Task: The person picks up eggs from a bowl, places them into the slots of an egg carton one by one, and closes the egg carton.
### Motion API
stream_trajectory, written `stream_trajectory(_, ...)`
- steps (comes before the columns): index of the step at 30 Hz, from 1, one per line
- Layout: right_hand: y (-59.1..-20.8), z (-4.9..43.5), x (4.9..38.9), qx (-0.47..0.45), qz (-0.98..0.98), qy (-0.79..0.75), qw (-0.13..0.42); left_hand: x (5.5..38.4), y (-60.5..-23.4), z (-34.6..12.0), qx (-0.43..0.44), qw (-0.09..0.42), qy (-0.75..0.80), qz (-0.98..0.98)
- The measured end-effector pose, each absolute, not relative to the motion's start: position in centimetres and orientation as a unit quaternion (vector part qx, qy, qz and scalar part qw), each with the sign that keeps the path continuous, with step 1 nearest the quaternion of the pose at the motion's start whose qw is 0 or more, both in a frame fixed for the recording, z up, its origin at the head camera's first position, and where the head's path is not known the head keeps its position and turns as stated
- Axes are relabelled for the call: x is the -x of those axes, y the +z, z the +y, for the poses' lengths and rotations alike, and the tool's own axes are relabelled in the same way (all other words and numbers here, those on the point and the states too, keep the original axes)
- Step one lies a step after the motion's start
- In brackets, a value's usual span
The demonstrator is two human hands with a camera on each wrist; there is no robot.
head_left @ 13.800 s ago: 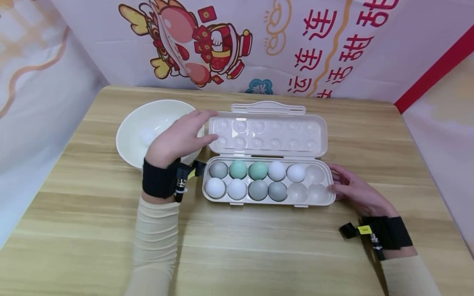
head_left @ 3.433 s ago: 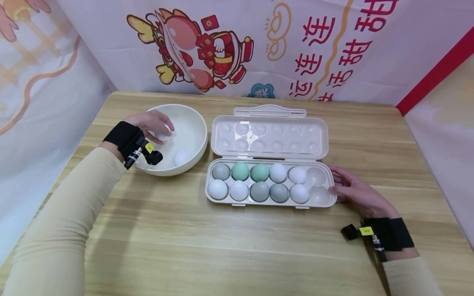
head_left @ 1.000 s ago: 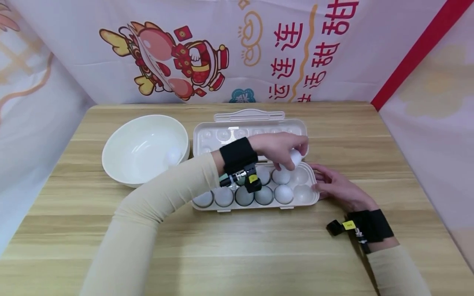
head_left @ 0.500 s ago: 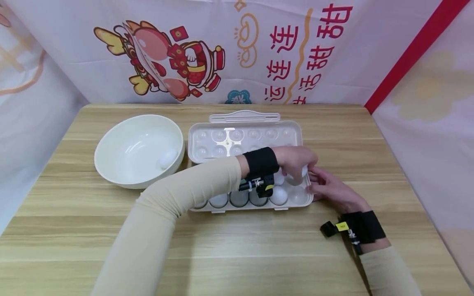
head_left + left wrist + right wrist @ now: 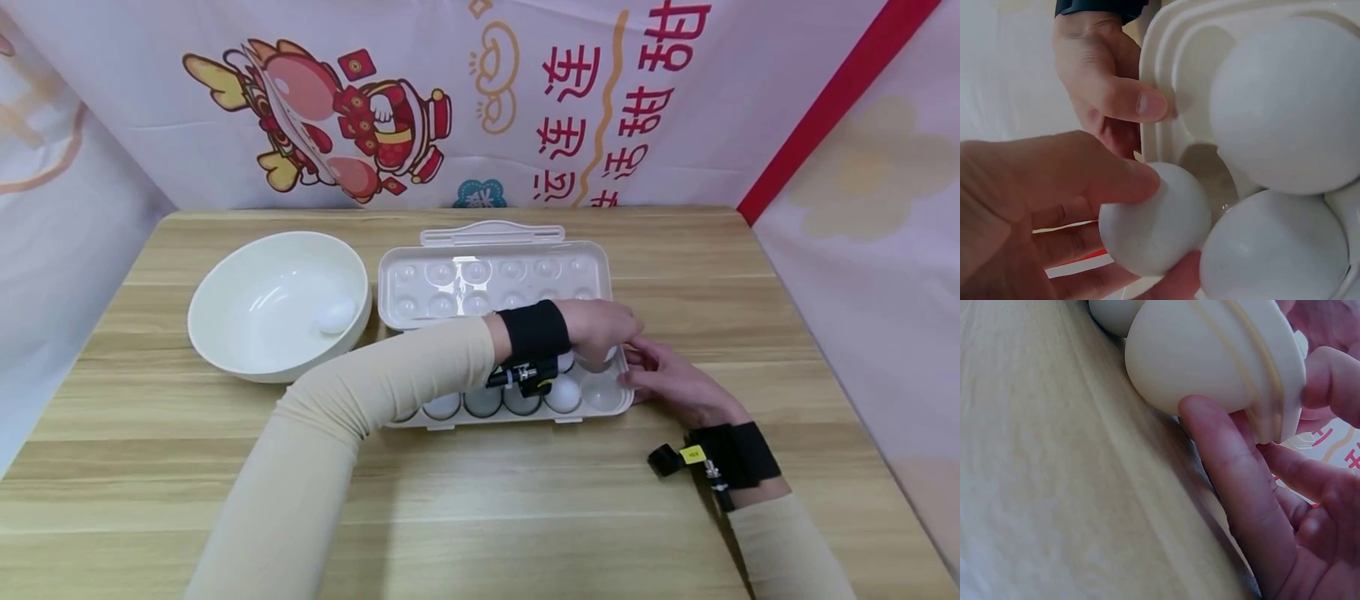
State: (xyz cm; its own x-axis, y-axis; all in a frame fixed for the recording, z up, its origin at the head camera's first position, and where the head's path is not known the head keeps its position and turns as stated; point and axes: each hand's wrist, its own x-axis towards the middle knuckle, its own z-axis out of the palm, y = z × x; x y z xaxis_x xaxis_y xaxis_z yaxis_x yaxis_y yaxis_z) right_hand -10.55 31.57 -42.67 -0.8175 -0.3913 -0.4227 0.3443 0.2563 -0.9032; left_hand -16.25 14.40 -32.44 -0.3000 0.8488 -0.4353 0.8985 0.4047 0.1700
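Note:
My left hand (image 5: 600,327) pinches a white egg (image 5: 1154,222) between thumb and fingers. In the left wrist view that egg sits at the edge of the back right cup of an open plastic egg box (image 5: 604,393), tight by other white eggs (image 5: 1275,247). Whether it touches the cup's bottom is hidden. My right hand (image 5: 675,383) grips the box's right end, its thumb on the rim and a finger (image 5: 1235,469) against the cup's outside. White and grey eggs (image 5: 482,402) fill the front cups up to the front right one, which is bare; my left arm covers much of the back row.
A white bowl (image 5: 247,321) stands left of the box, with one white egg (image 5: 337,317) in it. The box's clear lid (image 5: 487,283) lies folded back behind the cups. A printed cloth (image 5: 660,167) hangs behind the wooden table (image 5: 525,508).
A white egg joined the front row earlier. My left hand then took another from the bowl, carried it right and lowered it at the back right cup. My right hand kept its grip.

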Motion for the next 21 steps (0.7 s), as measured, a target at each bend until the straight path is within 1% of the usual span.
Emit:
stream_trajectory(7,-42.61,31.57,10.66,0.02,0.734,-0.609,0.299,16.07,-32.78,14.4,-0.553,0.211,-0.112,0.798)
stream_trajectory(11,-42.52,31.51,10.67,0.021,0.739,-0.604,0.298,16.1,-33.13,14.38,-0.57,0.21,-0.125,0.785)
stream_trajectory(18,-42.38,31.41,10.56,-0.001,0.742,-0.602,0.296,16.43,-33.23,14.12,-0.575,0.226,-0.068,0.783)
stream_trajectory(21,-42.57,31.39,10.49,0.006,0.737,-0.609,0.293,16.54,-32.83,13.46,-0.576,0.219,-0.05,0.786)
